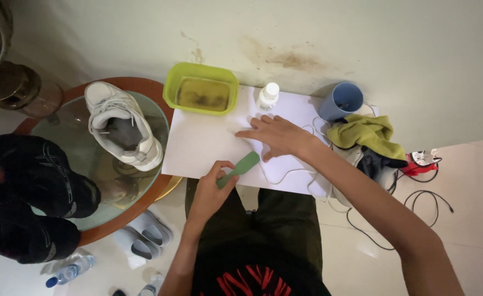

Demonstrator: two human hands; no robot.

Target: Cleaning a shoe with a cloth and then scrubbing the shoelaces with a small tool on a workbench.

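Observation:
My left hand (213, 186) grips the handle of a green brush (239, 168) at the near edge of a white board (203, 141). My right hand (274, 134) lies flat, fingers spread, on the board beside a thin white cord (285, 174). A small white bottle (268, 96) stands just beyond my right fingers. A lime-green tub (200, 90) of murky water sits at the board's far left corner. A white sneaker (122, 125) rests on a round glass table (88, 159) to the left.
Two black shoes (39, 192) lie on the glass table's left side. A blue cup (341, 101) and a yellow-green cloth (368, 135) sit at the right. Cables (417, 203) trail over the floor on the right. Grey slippers (145, 235) and plastic bottles (69, 269) lie below the table.

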